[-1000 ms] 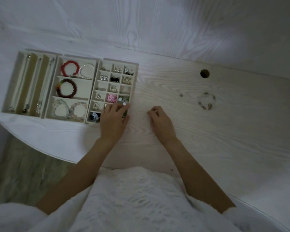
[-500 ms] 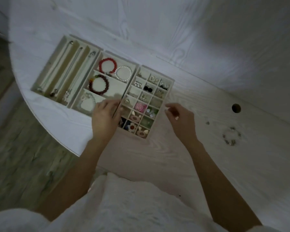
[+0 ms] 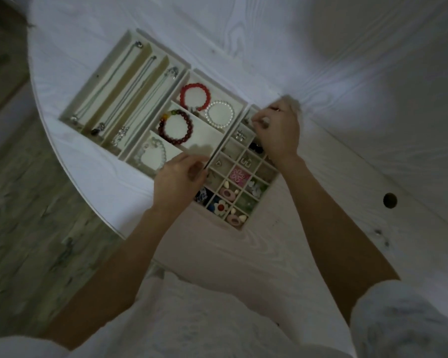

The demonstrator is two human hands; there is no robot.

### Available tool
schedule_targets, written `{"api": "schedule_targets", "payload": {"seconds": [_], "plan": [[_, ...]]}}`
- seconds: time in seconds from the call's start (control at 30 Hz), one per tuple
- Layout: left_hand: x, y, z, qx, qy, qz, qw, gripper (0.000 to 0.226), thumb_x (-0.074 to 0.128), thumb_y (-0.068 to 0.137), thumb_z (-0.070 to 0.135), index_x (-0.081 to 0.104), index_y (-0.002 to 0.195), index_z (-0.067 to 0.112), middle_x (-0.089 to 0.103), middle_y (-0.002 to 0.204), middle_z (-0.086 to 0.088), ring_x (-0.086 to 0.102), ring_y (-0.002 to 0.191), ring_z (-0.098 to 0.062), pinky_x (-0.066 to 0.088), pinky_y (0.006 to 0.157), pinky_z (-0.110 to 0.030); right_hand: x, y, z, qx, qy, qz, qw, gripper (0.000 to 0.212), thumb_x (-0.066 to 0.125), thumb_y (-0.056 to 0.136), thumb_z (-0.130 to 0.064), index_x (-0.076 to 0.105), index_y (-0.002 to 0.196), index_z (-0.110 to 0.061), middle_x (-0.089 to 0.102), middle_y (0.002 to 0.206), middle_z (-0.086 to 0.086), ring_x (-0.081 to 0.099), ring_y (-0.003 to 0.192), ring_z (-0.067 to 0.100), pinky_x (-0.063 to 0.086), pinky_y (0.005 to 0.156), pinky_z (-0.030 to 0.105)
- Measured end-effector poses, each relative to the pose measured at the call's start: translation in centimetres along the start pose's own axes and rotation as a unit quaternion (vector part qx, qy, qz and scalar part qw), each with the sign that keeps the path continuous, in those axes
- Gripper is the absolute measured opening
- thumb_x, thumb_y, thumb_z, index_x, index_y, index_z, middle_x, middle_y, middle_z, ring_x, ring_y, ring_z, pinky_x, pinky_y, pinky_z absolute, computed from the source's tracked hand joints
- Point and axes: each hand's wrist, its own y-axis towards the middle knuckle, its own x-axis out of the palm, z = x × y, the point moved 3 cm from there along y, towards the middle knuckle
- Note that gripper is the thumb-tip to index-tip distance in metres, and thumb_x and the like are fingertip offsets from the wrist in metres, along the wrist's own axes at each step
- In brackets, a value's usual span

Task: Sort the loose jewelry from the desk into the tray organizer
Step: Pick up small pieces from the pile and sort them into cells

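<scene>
Jewelry for this step is too small to see: the right hand (image 3: 276, 134) hovers over the far corner of the grid tray (image 3: 260, 214), with fingertips (image 3: 259, 122) pinched together above one of the small cells near the far edge, and whatever they pinch is hidden, so I cannot tell which piece it is. I judge that the drop goes straight down from these fingers into the cell under them, so the right hand is the nearer one and the move is short. The left hand (image 3: 177, 182) lies at the near left side of the same tray, its fingers curled at the wall between the grid tray and the bracelet tray (image 3: 212, 140); whether it grips the wall or only rests on it is not clear. The grid tray runs with its long axis from the near desk edge toward the far wall. On its left come the bracelet tray and then the necklace tray (image 3: 98, 81). All stand on the desk (image 3: 321, 228), whose cable hole (image 3: 389, 200) is well to the right.
</scene>
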Motion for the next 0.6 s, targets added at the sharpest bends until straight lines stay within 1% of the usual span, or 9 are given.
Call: {"api": "schedule_targets", "payload": {"seconds": [0.13,0.27,0.37,0.43,0.5,0.6], "plan": [[-0.2,0.2,0.0,0.002,-0.001,-0.004,1.0,0.024,0.072,0.081,0.017,0.071,0.105,0.02,0.067,0.09,0.003,0.063,0.073,-0.015,0.055,0.065,-0.033,-0.1,0.2,0.4,0.009,-0.007,0.006,1.0,0.012,0.065,0.081,-0.014,0.073,0.09,-0.014,0.057,0.1,0.007,0.052,0.096,0.024,0.044,0.077,0.028],[-0.2,0.3,-0.1,0.005,0.001,-0.005,1.0,0.023,0.073,0.08,0.017,0.071,0.103,0.02,0.066,0.088,0.004,0.063,0.072,-0.014,0.056,0.064,-0.035,-1.0,-0.2,1.0,-0.016,-0.035,0.041,0.998,0.01,0.065,0.081,-0.015,0.072,0.087,-0.013,0.056,0.098,0.008,0.054,0.092,0.024,0.044,0.069,0.028],[-0.2,0.3,-0.1,0.003,-0.002,-0.008,1.0,0.022,0.072,0.081,0.018,0.071,0.103,0.02,0.066,0.088,0.004,0.062,0.071,-0.014,0.056,0.065,-0.035,-0.9,-0.1,0.6,-0.029,-0.057,0.024,0.998,0.012,0.063,0.083,-0.017,0.074,0.088,-0.013,0.056,0.094,0.008,0.052,0.089,0.023,0.034,0.066,0.024],[-0.1,0.3,-0.1,0.004,-0.003,-0.011,1.0,0.022,0.072,0.081,0.017,0.07,0.104,0.02,0.066,0.089,0.004,0.061,0.071,-0.014,0.055,0.065,-0.035,-0.7,0.1,0.0,-0.054,-0.069,0.023,0.996,0.012,0.063,0.081,-0.015,0.075,0.084,-0.012,0.056,0.089,0.01,0.051,0.086,0.025,0.03,0.066,0.025],[-0.1,0.3,-0.1,0.002,-0.005,-0.014,1.0,0.022,0.071,0.082,0.018,0.07,0.104,0.021,0.065,0.09,0.005,0.061,0.07,-0.012,0.055,0.066,-0.033,-0.5,0.4,-0.5,-0.087,-0.095,0.03,0.991,0.012,0.065,0.079,-0.015,0.075,0.082,-0.01,0.056,0.083,0.01,0.051,0.085,0.028,0.031,0.065,0.028],[-0.2,0.4,-0.1,-0.002,-0.005,-0.017,1.0,0.023,0.071,0.082,0.019,0.07,0.105,0.022,0.065,0.09,0.006,0.06,0.07,-0.011,0.055,0.066,-0.033,0.1,1.1,-0.8,-0.107,-0.146,0.018,0.983,0.014,0.063,0.081,-0.014,0.076,0.082,-0.007,0.058,0.081,0.01,0.052,0.086,0.03,0.037,0.064,0.031]]}}
